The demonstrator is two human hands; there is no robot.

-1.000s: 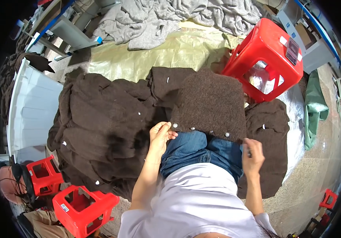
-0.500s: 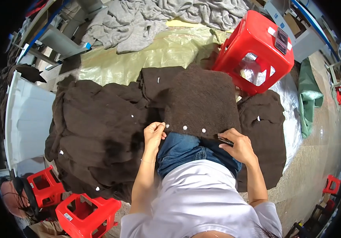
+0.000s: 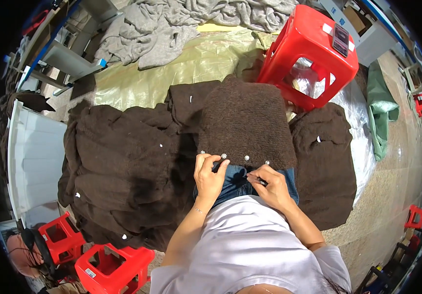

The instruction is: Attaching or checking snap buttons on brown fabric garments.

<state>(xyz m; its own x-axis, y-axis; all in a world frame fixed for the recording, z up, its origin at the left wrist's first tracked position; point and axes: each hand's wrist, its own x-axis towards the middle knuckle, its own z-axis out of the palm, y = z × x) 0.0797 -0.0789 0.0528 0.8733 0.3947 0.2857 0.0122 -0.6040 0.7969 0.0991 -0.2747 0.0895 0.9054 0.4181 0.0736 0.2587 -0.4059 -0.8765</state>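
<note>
Across my lap lies a dark brown knit garment [image 3: 245, 117], its near edge set with several pale round buttons [image 3: 247, 158]. The fingers of my left hand [image 3: 210, 177] are closed on that edge beside the buttons at its left end. My right hand [image 3: 270, 187] is closed around a small dark slim tool [image 3: 260, 181], which looks like thread snips but is mostly hidden by the fingers. It is just below the garment's edge, over my jeans [image 3: 233, 183], with its tip pointing left.
Piles of brown garments with small white tags lie left [image 3: 127, 161] and right [image 3: 326, 171]. A red stool [image 3: 314, 39] holding a phone [image 3: 340, 40] stands ahead right. Grey cloth [image 3: 157, 34] lies on yellowish sheeting [image 3: 147, 81] ahead; red stools [image 3: 117, 267] stand lower left.
My right hand has moved left from the garment's right end with the dark tool, uncovering another button. My left hand has shifted slightly right along the edge.
</note>
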